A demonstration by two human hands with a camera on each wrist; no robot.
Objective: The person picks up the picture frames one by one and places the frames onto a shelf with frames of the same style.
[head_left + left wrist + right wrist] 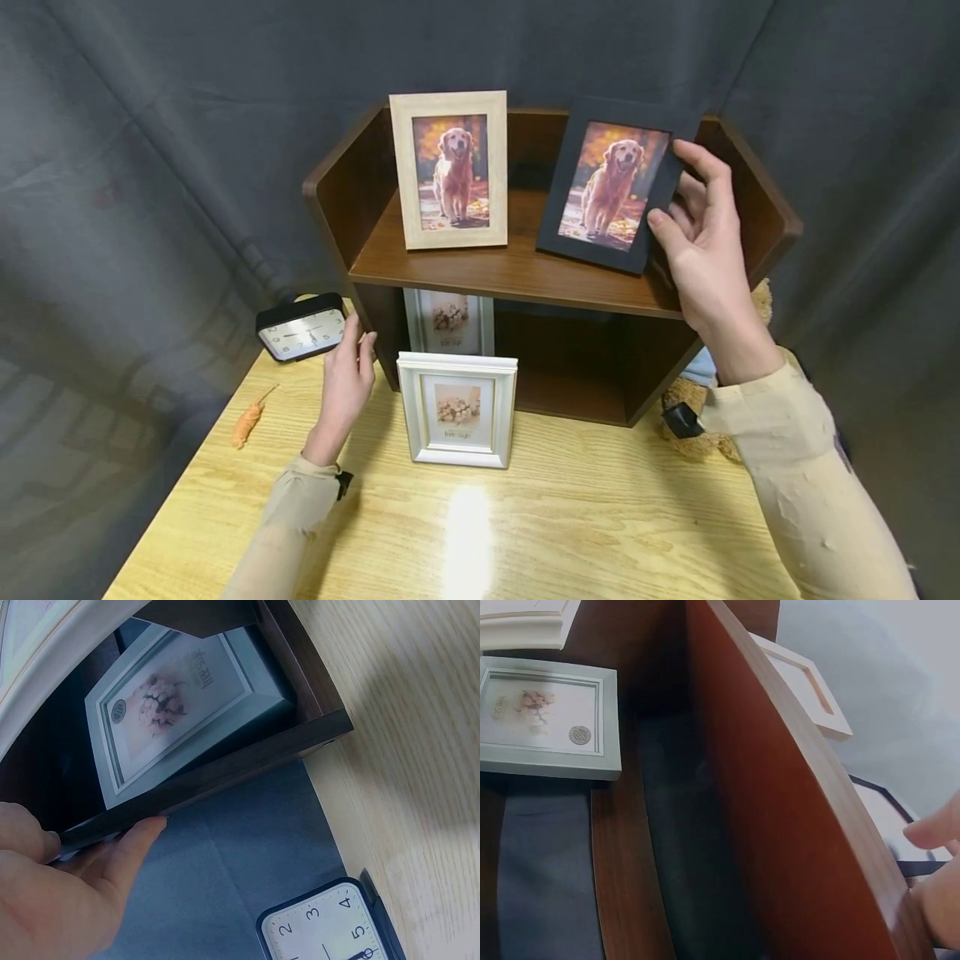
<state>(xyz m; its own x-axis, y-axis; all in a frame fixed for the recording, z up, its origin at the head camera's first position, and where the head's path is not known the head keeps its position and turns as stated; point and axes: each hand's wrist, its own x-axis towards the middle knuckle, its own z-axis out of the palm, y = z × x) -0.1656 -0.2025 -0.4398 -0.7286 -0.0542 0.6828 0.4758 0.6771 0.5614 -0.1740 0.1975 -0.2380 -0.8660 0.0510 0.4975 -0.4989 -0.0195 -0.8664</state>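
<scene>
In the head view my right hand (708, 242) grips the right edge of a black picture frame (551, 208) with a dog photo, tilted on the upper board of a brown wooden shelf (442, 268). The right wrist view shows only part of this right hand (941, 855), beyond the board. My left hand (347, 379) is at the shelf's lower left side. In the left wrist view the left hand (67, 892) pinches the side panel (225, 769) between thumb and fingers. A light wooden picture frame (401, 175) stands upright on the upper board, left of the black one.
A white picture frame (457, 458) stands before the shelf; a grey-green one (486, 325) is inside the lower compartment. Left of the shelf are a black clock (300, 329) and a small orange object (246, 425) on the wooden table (600, 517). A plush toy (686, 396) sits at the right.
</scene>
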